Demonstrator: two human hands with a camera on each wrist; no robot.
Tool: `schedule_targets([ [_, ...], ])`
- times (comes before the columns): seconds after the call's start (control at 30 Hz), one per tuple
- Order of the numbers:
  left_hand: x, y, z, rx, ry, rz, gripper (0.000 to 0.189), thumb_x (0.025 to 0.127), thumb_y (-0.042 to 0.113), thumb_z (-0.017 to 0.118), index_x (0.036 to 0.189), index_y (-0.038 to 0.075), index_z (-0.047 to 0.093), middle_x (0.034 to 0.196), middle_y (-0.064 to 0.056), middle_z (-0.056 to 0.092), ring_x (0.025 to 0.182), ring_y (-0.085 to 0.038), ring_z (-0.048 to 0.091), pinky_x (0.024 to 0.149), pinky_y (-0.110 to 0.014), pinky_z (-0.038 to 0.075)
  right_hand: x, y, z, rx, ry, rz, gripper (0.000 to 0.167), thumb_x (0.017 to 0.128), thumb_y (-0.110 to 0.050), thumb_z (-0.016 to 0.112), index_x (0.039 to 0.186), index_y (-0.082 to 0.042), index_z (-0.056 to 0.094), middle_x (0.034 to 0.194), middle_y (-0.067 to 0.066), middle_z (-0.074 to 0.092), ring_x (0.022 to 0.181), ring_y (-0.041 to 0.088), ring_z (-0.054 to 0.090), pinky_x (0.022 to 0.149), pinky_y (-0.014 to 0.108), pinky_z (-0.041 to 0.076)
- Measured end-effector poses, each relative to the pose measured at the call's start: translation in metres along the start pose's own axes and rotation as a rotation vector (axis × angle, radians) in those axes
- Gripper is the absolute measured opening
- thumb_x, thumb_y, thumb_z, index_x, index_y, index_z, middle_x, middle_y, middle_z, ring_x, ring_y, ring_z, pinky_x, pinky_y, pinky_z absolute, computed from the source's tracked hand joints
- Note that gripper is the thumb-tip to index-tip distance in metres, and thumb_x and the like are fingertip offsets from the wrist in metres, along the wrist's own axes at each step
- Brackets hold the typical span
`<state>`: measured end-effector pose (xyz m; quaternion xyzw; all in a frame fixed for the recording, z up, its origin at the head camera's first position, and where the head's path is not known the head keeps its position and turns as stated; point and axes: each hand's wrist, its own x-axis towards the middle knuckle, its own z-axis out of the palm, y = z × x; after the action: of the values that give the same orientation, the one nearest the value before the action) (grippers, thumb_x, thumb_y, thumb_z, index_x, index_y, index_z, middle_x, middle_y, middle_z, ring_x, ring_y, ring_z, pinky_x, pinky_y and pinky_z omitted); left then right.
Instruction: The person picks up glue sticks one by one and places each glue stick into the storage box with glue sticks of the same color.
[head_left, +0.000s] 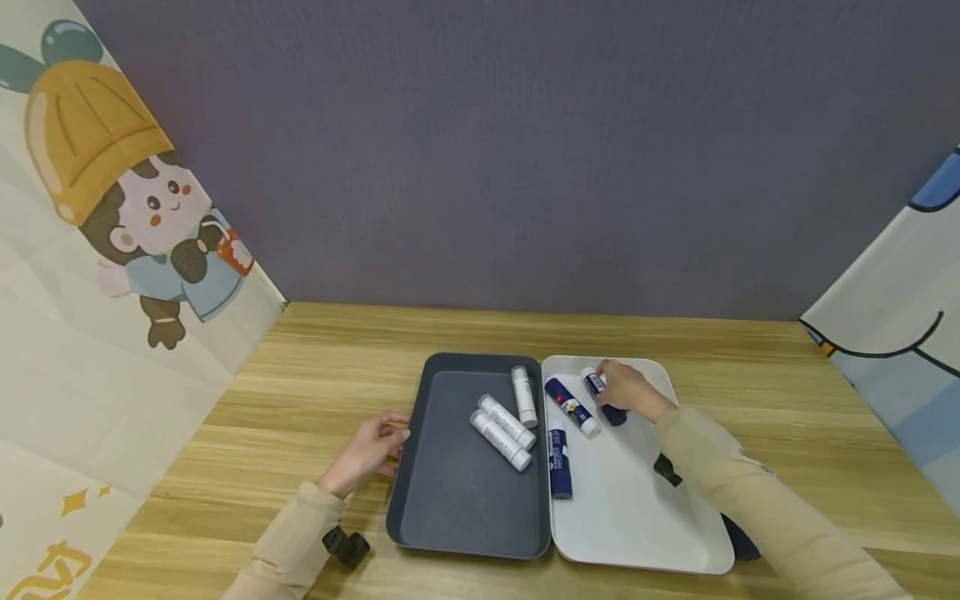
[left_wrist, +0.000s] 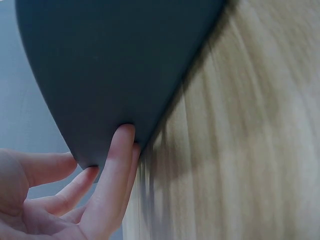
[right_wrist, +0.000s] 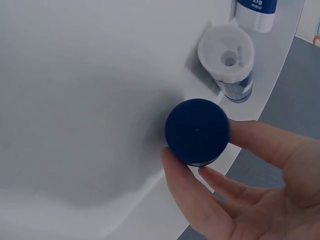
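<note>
My right hand (head_left: pixel 632 390) pinches a dark blue glue stick (head_left: pixel 615 415) with a white end, at the far side of the white tray (head_left: pixel 630 517). In the right wrist view its round blue end (right_wrist: pixel 197 131) faces the camera, thumb and fingers on its sides. Left of it in that tray lie a second blue glue stick (head_left: pixel 567 402) and a third (head_left: pixel 559 467) along the tray's left edge. Fingertips of my left hand (head_left: pixel 371 450) touch the left side of the dark grey tray (head_left: pixel 465 508); the left wrist view shows them against its outer wall (left_wrist: pixel 115 75).
Three white glue-stick-like tubes (head_left: pixel 501 440) lie in the grey tray's right half. Both trays stand side by side on a wooden table (head_left: pixel 322 375). A dark object (head_left: pixel 738 537) sits by the white tray's near right corner, partly behind the right sleeve. A grey-purple panel (head_left: pixel 525 167) rises behind.
</note>
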<state>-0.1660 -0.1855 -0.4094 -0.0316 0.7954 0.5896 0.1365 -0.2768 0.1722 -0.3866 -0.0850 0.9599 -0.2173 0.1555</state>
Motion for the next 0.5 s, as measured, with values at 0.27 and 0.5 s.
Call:
schedule_targets([
  [0.27, 0.005, 0.0, 0.002, -0.007, 0.0, -0.006, 0.034, 0.093, 0.008, 0.043, 0.122, -0.007, 0.04, 0.095, -0.019, 0.053, 0.063, -0.017, 0.055, 0.05, -0.033, 0.049, 0.004, 0.002, -0.001, 0.006, -0.009, 0.01, 0.048, 0.076, -0.003, 0.062, 0.117, 0.012, 0.042, 0.104, 0.03, 0.051, 0.067, 0.023, 0.055, 0.046, 0.026, 0.047],
  [0.5, 0.011, 0.005, 0.008, -0.014, 0.009, -0.008, 0.035, 0.093, 0.009, 0.043, 0.123, -0.008, 0.039, 0.097, -0.021, 0.052, 0.064, -0.017, 0.055, 0.051, -0.033, 0.05, 0.015, 0.009, -0.008, 0.024, -0.039, 0.008, 0.048, 0.077, -0.002, 0.061, 0.118, 0.012, 0.04, 0.108, 0.032, 0.048, 0.069, 0.024, 0.055, 0.049, 0.03, 0.05],
])
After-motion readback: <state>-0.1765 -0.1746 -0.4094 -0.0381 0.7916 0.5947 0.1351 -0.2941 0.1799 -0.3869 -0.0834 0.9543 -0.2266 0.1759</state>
